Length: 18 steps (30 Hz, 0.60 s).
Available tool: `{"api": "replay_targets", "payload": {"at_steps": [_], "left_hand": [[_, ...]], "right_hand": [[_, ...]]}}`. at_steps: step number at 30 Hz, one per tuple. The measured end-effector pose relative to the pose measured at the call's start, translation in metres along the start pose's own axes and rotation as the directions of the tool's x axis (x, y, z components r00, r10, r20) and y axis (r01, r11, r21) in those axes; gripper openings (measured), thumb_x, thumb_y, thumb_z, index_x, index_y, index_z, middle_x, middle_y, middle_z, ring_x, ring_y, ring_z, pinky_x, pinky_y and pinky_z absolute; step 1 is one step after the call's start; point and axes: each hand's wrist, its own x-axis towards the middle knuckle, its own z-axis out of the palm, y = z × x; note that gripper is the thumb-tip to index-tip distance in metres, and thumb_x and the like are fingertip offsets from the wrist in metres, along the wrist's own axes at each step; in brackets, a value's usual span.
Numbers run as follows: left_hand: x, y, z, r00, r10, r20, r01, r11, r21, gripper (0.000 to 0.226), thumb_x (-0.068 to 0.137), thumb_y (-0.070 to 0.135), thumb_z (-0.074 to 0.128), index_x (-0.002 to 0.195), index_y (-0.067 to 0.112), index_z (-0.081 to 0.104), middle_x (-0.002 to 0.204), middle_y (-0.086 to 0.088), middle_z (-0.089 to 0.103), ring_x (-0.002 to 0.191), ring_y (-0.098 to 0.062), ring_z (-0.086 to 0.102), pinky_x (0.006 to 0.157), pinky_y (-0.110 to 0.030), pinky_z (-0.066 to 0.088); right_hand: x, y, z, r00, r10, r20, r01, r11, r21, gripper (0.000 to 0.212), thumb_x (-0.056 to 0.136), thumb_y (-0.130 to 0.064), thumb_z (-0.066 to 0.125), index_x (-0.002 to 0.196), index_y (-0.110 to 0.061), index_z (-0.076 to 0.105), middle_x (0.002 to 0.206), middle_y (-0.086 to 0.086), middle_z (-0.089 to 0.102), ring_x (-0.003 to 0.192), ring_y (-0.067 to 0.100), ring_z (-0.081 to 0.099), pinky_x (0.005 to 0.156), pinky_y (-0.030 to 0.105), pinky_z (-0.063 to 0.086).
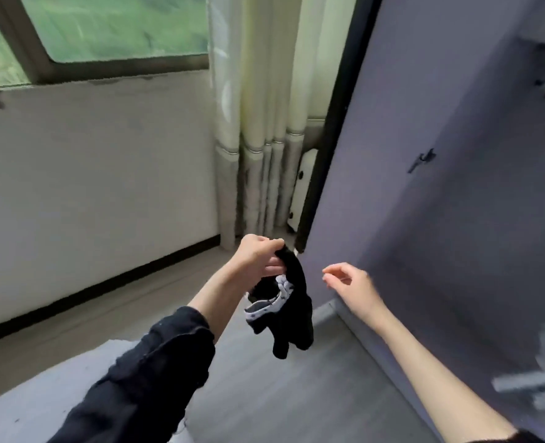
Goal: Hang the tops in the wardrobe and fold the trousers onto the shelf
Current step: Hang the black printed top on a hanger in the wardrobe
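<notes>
A person is standing by an open purple wardrobe door (408, 155), near a window (105, 30) and pale curtains (264, 107). Their left hand (260, 259) is pinching a small black garment (292, 310) with a white patterned trim by its top edge, so it is hanging in the air over the grey floor (264, 394). Their right hand (349, 284) is hovering just beside it, holding nothing, fingers loosely curled. Blurred items are showing inside the wardrobe at right.
</notes>
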Motion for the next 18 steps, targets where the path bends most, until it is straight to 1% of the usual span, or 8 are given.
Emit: {"api": "replay_targets", "payload": {"at_steps": [3,5,8,10,12,15,16,18], "left_hand": [[0.009,0.028,0.053,0.986,-0.046,0.160,0.064,0.992,-0.110,0.020,0.094,-0.002,0.046,0.075,-0.005,0.053,0.058,-0.016,0.062,0.045,-0.020,0.063,0.050,-0.028,0.055],[0.010,0.038,0.080,0.974,-0.056,0.221,0.089,0.986,-0.143,0.017,0.093,-0.004,0.045,0.078,-0.007,0.052,0.067,-0.022,0.061,0.052,-0.027,0.064,0.052,-0.031,0.056],[0.007,0.050,0.121,0.946,-0.075,0.315,0.115,0.987,-0.110,0.015,0.094,-0.003,0.044,0.080,-0.006,0.050,0.077,-0.025,0.056,0.067,-0.032,0.059,0.065,-0.040,0.055],[0.001,0.055,0.148,0.927,-0.082,0.366,0.127,0.987,-0.100,0.013,0.094,-0.003,0.045,0.081,-0.006,0.049,0.080,-0.026,0.055,0.068,-0.033,0.059,0.070,-0.041,0.052],[-0.006,0.059,0.170,0.914,-0.083,0.396,0.133,0.986,-0.101,0.011,0.093,-0.003,0.048,0.083,-0.007,0.049,0.080,-0.027,0.056,0.068,-0.033,0.060,0.065,-0.042,0.055],[-0.013,0.064,0.192,0.896,-0.084,0.436,0.145,0.983,-0.109,0.008,0.093,-0.002,0.050,0.090,-0.010,0.051,0.081,-0.028,0.058,0.069,-0.033,0.063,0.061,-0.040,0.056],[-0.014,0.067,0.195,0.894,-0.082,0.441,0.148,0.982,-0.117,0.008,0.093,-0.002,0.049,0.094,-0.010,0.051,0.083,-0.028,0.058,0.069,-0.034,0.063,0.065,-0.040,0.055],[-0.012,0.070,0.198,0.900,-0.076,0.428,0.148,0.980,-0.137,0.012,0.094,-0.003,0.047,0.103,-0.010,0.050,0.085,-0.028,0.059,0.072,-0.033,0.063,0.072,-0.040,0.052]], "right_hand": [[-0.020,0.017,-0.017,0.985,0.104,-0.140,-0.092,0.992,0.090,0.020,0.081,-0.019,0.073,0.098,-0.016,0.064,0.091,0.001,0.067,0.085,0.015,0.062,0.082,0.027,0.048],[-0.029,0.020,-0.020,0.964,0.168,-0.207,-0.145,0.982,0.121,0.036,0.077,-0.028,0.076,0.107,-0.015,0.062,0.097,0.000,0.066,0.088,0.017,0.063,0.083,0.029,0.049],[-0.035,0.024,-0.031,0.907,0.250,-0.338,-0.213,0.967,0.141,0.051,0.075,-0.039,0.076,0.117,-0.016,0.057,0.104,-0.002,0.061,0.092,0.018,0.062,0.082,0.030,0.048],[-0.035,0.026,-0.042,0.863,0.293,-0.411,-0.282,0.955,0.091,0.056,0.075,-0.051,0.071,0.119,-0.021,0.054,0.110,-0.004,0.060,0.100,0.018,0.060,0.086,0.031,0.046],[-0.032,0.027,-0.052,0.823,0.314,-0.474,-0.354,0.935,0.005,0.058,0.076,-0.058,0.064,0.121,-0.023,0.052,0.116,-0.002,0.061,0.108,0.022,0.058,0.091,0.036,0.045],[-0.036,0.028,-0.074,0.745,0.307,-0.593,-0.457,0.882,-0.118,0.031,0.091,-0.041,0.052,0.108,-0.016,0.056,0.110,0.008,0.066,0.105,0.031,0.059,0.086,0.038,0.044],[-0.039,0.032,-0.083,0.729,0.298,-0.616,-0.457,0.882,-0.113,0.022,0.094,-0.033,0.048,0.097,-0.014,0.058,0.101,0.012,0.067,0.098,0.034,0.060,0.082,0.038,0.043],[-0.049,0.040,-0.105,0.743,0.268,-0.613,-0.368,0.929,-0.040,0.027,0.095,-0.023,0.047,0.070,-0.015,0.048,0.073,0.010,0.062,0.073,0.033,0.055,0.068,0.036,0.040]]}}
